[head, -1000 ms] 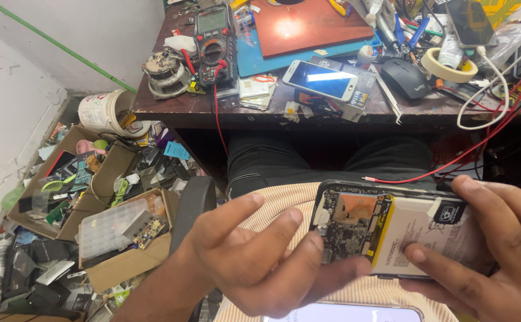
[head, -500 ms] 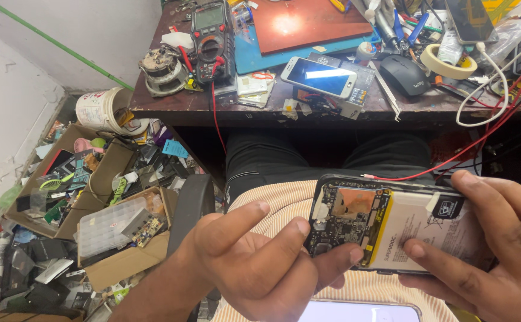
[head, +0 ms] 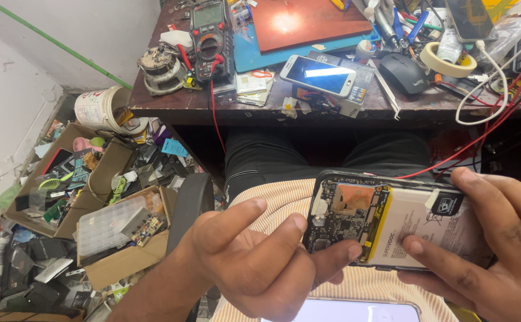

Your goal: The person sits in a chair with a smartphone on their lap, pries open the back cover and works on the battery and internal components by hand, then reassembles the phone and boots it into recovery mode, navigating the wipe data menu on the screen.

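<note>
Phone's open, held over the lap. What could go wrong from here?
1. The opened phone is held in the air by the right hand; a slip could drop it.
2. The left hand has fingertips at the bare circuit board; skin contact might harm it.
3. A thumb presses the battery, risking a dent.

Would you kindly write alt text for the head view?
Both hands hold an opened black smartphone, circuit board and white battery exposed: the right hand grips it, the left hand touches its board end. Beyond, a cluttered brown workbench bears a black multimeter.
</note>
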